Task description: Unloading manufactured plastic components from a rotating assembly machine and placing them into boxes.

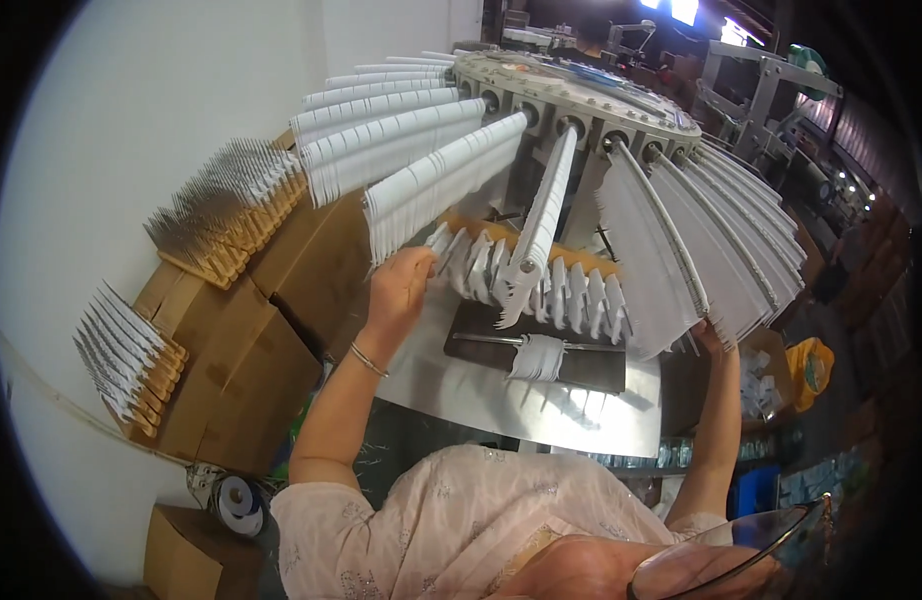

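Observation:
A large round machine (pixel 581 78) carries many rods spread outward like spokes. White strips or threads (pixel 431 180) hang in rows from these rods. Beneath the front rods, a wooden bar (pixel 491 230) holds several small white pieces (pixel 579 300) side by side. My left hand (pixel 405 282) is closed in a pinch at the bar's left end, beside the white pieces; what lies between the fingers is too small to make out. At the outer end of a right-hand rod (pixel 671 230) is my right hand (pixel 713 338), its fingers mostly hidden by hanging white strips.
A metal table (pixel 431 375) bears a dark plate (pixel 606 370) with a metal rod and a white bundle (pixel 538 358). Cardboard boxes (pixel 221 350) at left support spiked wooden racks (pixel 231 205). A yellow bag (pixel 809 372) is at right, a thread spool (pixel 239 500) at lower left.

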Demonstrator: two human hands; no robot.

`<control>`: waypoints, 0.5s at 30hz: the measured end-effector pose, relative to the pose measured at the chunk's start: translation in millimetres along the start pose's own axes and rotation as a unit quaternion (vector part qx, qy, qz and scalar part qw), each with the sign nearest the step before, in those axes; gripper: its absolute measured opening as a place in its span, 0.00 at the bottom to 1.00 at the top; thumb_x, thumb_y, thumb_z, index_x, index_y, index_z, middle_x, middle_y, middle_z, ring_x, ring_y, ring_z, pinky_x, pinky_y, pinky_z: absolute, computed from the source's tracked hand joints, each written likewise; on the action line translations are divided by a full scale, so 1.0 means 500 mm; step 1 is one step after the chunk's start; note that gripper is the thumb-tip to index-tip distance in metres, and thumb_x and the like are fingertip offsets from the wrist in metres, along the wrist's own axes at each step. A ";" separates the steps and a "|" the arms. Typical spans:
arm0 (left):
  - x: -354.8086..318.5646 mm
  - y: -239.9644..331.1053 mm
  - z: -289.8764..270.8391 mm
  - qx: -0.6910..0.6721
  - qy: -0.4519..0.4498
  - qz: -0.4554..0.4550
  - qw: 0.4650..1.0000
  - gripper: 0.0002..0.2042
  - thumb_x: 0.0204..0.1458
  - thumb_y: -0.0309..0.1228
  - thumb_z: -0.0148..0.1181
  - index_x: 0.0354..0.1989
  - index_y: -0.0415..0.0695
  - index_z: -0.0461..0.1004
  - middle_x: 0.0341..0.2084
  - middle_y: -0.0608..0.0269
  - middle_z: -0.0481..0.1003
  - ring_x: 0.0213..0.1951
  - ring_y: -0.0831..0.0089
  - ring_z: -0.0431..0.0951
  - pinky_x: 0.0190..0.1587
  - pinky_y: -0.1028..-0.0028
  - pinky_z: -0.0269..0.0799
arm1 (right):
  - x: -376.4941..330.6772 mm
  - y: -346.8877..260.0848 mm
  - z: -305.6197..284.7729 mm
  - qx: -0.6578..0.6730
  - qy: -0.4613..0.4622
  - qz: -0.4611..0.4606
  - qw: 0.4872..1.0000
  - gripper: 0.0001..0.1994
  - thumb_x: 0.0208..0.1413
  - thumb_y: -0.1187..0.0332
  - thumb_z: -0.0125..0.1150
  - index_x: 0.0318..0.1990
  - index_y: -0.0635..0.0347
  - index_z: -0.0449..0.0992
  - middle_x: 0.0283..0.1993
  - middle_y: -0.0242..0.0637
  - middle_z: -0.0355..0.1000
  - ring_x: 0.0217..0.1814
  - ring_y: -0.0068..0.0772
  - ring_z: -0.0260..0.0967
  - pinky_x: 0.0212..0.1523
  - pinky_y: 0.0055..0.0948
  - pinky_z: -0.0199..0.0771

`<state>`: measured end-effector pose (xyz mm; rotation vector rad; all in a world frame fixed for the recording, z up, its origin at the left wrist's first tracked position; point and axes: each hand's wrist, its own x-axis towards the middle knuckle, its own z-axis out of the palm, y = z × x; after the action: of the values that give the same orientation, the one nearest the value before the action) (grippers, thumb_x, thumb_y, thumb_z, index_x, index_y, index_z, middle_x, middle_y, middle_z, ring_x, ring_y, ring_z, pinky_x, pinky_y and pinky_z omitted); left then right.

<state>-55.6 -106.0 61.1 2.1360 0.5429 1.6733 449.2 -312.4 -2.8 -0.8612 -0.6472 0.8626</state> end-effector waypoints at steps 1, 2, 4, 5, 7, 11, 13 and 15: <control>-0.006 -0.006 -0.002 0.021 -0.002 0.020 1.000 0.08 0.52 0.27 0.45 0.28 0.36 0.68 0.17 0.62 0.66 0.18 0.78 0.65 0.22 0.80 0.62 | 0.003 0.001 -0.004 -0.001 0.002 -0.002 1.000 0.16 0.51 0.62 0.47 0.44 0.62 0.66 0.36 0.38 0.68 0.32 0.27 0.68 0.22 0.21 0.71; -0.013 -0.011 -0.003 0.043 -0.003 0.040 0.998 0.07 0.52 0.27 0.45 0.28 0.36 0.68 0.17 0.62 0.65 0.18 0.78 0.65 0.22 0.80 0.62 | 0.001 -0.002 -0.016 -0.002 0.004 -0.003 1.000 0.16 0.51 0.63 0.47 0.44 0.62 0.66 0.36 0.38 0.68 0.32 0.27 0.68 0.22 0.21 0.71; -0.038 -0.020 -0.003 0.039 -0.005 0.061 0.997 0.07 0.52 0.26 0.45 0.29 0.36 0.68 0.17 0.62 0.65 0.18 0.78 0.65 0.22 0.80 0.61 | 0.002 0.010 -0.013 -0.004 0.000 -0.004 1.000 0.16 0.50 0.63 0.47 0.43 0.62 0.66 0.36 0.38 0.68 0.31 0.27 0.68 0.22 0.21 0.71; -0.044 -0.022 -0.002 0.034 -0.008 0.081 0.996 0.07 0.52 0.26 0.45 0.29 0.36 0.68 0.17 0.62 0.66 0.18 0.78 0.65 0.21 0.80 0.61 | -0.004 0.005 -0.032 -0.005 -0.001 -0.004 1.000 0.16 0.50 0.63 0.47 0.43 0.63 0.66 0.36 0.38 0.68 0.31 0.27 0.68 0.22 0.21 0.71; -0.040 -0.019 -0.003 0.041 -0.002 0.086 0.995 0.06 0.52 0.25 0.44 0.29 0.36 0.67 0.17 0.62 0.66 0.18 0.77 0.65 0.21 0.80 0.61 | -0.008 0.017 -0.024 -0.005 -0.006 0.000 1.000 0.16 0.50 0.63 0.47 0.43 0.63 0.66 0.36 0.38 0.69 0.31 0.27 0.68 0.21 0.21 0.71; -0.013 0.006 0.012 0.007 0.019 0.077 0.997 0.06 0.52 0.25 0.44 0.29 0.36 0.67 0.17 0.61 0.66 0.18 0.76 0.65 0.21 0.79 0.62 | -0.006 0.023 -0.037 -0.012 -0.016 0.004 1.000 0.16 0.50 0.64 0.47 0.43 0.64 0.66 0.37 0.38 0.69 0.30 0.26 0.69 0.21 0.21 0.71; 0.007 0.025 0.022 0.014 0.028 0.101 0.994 0.06 0.52 0.25 0.44 0.29 0.36 0.67 0.18 0.61 0.66 0.17 0.76 0.65 0.21 0.79 0.62 | -0.020 0.018 -0.058 -0.016 -0.024 0.005 1.000 0.16 0.50 0.64 0.47 0.43 0.65 0.66 0.37 0.38 0.69 0.29 0.26 0.69 0.21 0.21 0.71; 0.013 0.042 0.019 0.022 0.034 0.124 0.991 0.06 0.52 0.25 0.44 0.29 0.36 0.67 0.18 0.60 0.66 0.17 0.76 0.65 0.21 0.79 0.62 | -0.009 0.021 -0.049 -0.019 -0.031 0.007 0.999 0.16 0.50 0.64 0.47 0.43 0.65 0.66 0.37 0.38 0.69 0.29 0.26 0.69 0.20 0.21 0.71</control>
<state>-43.2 -121.2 75.2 2.2611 0.3478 1.8877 462.1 -321.5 -24.5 -0.8768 -0.7137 0.8956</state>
